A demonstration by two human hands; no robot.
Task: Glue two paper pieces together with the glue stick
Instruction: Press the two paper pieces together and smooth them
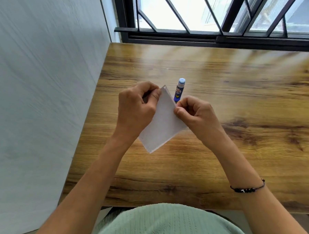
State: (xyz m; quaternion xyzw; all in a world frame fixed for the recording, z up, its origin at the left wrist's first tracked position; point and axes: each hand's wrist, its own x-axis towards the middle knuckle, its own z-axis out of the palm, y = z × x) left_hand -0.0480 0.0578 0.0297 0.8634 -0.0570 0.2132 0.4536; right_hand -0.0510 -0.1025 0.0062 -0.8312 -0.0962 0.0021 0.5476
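Note:
A white paper piece [163, 122], turned like a diamond, is held above the wooden table [219, 156]. A thin second edge shows along its upper right side, so two sheets seem stacked. My left hand [136, 108] pinches the paper at its top corner. On the right edge, my right hand [195, 115] pinches it between thumb and curled fingers. A blue glue stick [179, 90] stands upright on the table just behind the paper, with its cap off and the pale blue glue tip showing.
A white wall [44, 93] runs along the table's left edge. Behind the table's far edge is a dark-framed window with bars [209, 21]. A small speck [167, 69] lies on the table beyond the glue stick.

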